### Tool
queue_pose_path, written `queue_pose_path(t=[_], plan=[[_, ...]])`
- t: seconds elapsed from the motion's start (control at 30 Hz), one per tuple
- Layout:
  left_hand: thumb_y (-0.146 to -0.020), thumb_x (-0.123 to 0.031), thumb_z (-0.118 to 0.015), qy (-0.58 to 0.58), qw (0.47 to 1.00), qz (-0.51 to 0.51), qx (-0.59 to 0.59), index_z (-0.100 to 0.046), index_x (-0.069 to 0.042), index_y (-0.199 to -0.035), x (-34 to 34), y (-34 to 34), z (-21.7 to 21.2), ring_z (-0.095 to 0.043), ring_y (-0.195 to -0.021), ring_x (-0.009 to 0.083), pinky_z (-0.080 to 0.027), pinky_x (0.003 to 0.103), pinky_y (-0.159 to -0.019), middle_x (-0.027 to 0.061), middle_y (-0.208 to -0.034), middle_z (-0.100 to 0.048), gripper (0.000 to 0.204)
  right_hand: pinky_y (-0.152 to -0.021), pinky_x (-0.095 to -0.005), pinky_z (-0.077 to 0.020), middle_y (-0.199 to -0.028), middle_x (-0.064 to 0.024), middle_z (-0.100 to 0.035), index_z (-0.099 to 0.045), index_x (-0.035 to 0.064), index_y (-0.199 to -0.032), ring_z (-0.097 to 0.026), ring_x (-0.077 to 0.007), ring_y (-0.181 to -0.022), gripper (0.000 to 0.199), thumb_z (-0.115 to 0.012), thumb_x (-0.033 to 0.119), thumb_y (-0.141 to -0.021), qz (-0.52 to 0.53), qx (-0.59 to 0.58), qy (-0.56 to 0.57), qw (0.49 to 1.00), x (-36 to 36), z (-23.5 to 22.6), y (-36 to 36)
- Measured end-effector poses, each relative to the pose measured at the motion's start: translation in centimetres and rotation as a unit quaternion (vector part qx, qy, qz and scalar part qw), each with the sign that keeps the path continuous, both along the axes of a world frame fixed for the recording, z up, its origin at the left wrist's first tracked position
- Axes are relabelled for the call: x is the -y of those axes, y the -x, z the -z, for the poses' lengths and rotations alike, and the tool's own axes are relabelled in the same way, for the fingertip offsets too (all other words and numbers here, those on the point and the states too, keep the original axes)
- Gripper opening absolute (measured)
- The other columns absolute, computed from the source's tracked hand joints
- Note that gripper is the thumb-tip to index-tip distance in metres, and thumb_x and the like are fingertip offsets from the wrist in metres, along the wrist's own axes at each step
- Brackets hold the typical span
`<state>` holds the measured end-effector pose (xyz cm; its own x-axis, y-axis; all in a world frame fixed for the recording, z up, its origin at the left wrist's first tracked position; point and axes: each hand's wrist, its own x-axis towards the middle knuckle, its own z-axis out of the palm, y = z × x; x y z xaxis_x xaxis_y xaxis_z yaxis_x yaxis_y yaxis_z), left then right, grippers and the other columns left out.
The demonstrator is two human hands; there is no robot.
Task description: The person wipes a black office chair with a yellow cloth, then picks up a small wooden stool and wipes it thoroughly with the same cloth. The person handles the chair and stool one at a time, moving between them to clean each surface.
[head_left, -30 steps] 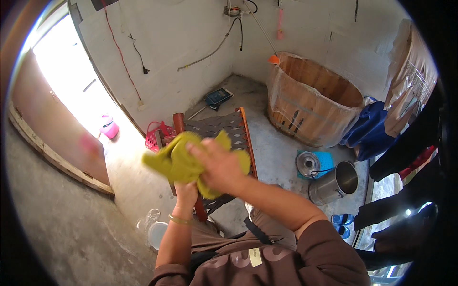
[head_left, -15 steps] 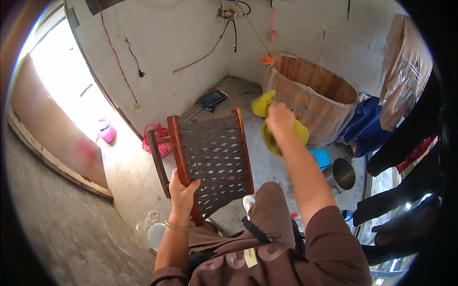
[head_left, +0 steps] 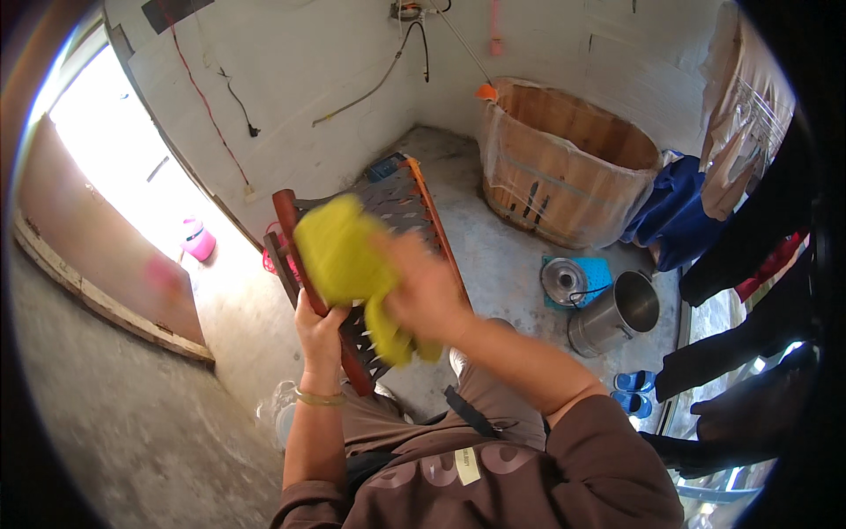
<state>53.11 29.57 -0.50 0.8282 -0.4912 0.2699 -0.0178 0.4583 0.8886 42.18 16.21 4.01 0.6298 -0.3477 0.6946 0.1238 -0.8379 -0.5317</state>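
Observation:
In front of my legs a wooden seat frame (head_left: 407,196) with dark woven straps is held tilted up. My left hand (head_left: 319,328) is closed around its near left red-brown rail. A yellow-green cloth (head_left: 342,251), blurred by motion, hangs from my right hand (head_left: 429,289), which is closed on it. Together, cloth and hand cover much of the woven straps. Whether the cloth touches the straps I cannot tell.
A plastic-lined wooden tub (head_left: 564,176) stands at the back right. Nearer are a metal pot (head_left: 608,319), a round lid (head_left: 564,280) on a blue mat and blue slippers (head_left: 633,392). Dark clothes (head_left: 736,366) hang at right; a pink bucket (head_left: 197,240) stands by the doorway.
My right hand has swung left with the cloth, from beside the tub to over the woven straps. My left hand keeps its hold, and the seat frame has tilted.

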Motion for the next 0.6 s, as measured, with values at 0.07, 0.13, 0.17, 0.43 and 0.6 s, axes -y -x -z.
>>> queue_pose_path(t=[0.07,0.13,0.17,0.43,0.6], plan=[[-0.089,-0.022,-0.058,0.109,0.988,0.035,-0.108,-0.045,0.002,-0.123,-0.3,-2.2,4.5,-0.058,-0.098,0.0177,-0.048,0.03,-0.086,0.0068,-0.109,-0.059,0.044,-0.061,-0.0386,-0.0502,-0.094,-0.0152,-0.052,-0.049,0.0091,-0.124,-0.057,-0.0311,-0.087,0.065,-0.063,0.007,-0.061,-0.057,-0.072,0.044,0.995,-4.7,1.6,0.3],[-0.088,-0.013,-0.058,0.125,0.987,0.056,-0.083,-0.046,0.001,-0.123,-0.2,-1.3,3.4,-0.06,-0.092,0.0175,-0.049,0.028,-0.082,0.008,-0.107,-0.059,0.04,-0.061,-0.0378,-0.0503,-0.095,-0.0157,-0.053,-0.053,0.0062,-0.119,-0.057,-0.0301,-0.088,0.057,-0.062,0.01,-0.063,-0.068,-0.07,0.124,0.987,-4.7,4.4,0.4],[-0.086,-0.008,-0.058,0.076,0.995,0.046,-0.053,-0.047,0.001,-0.122,0.0,-0.3,1.6,-0.06,-0.089,0.0171,-0.05,0.028,-0.08,0.0082,-0.105,-0.059,0.039,-0.06,-0.0374,-0.0503,-0.095,-0.016,-0.053,-0.054,0.0047,-0.116,-0.057,-0.0296,-0.089,0.053,-0.062,0.011,-0.064,-0.071,-0.07,0.166,0.981,-4.0,5.9,0.1],[-0.072,0.01,-0.053,-0.018,1.0,0.005,-0.011,-0.049,0.003,-0.111,-0.9,2.2,-4.2,-0.059,-0.073,0.0158,-0.051,0.027,-0.06,0.0086,-0.091,-0.059,0.04,-0.073,-0.0441,-0.0481,-0.097,-0.0184,-0.056,-0.057,0.0022,-0.102,-0.057,-0.032,-0.089,0.029,-0.052,0.013,-0.076,0.311,-0.229,0.171,0.906,10.6,7.4,4.9],[-0.071,0.008,-0.052,0.002,1.0,0.015,-0.022,-0.05,0.004,-0.109,-1.1,2.9,-5.4,-0.061,-0.074,0.0179,-0.053,0.027,-0.06,0.0105,-0.093,-0.06,0.038,-0.072,-0.0352,-0.0493,-0.1,-0.0123,-0.06,-0.055,0.0004,-0.11,-0.061,-0.0256,-0.086,0.035,-0.057,0.008,-0.075,0.264,-0.033,-0.196,0.944,19.2,7.0,11.5]])
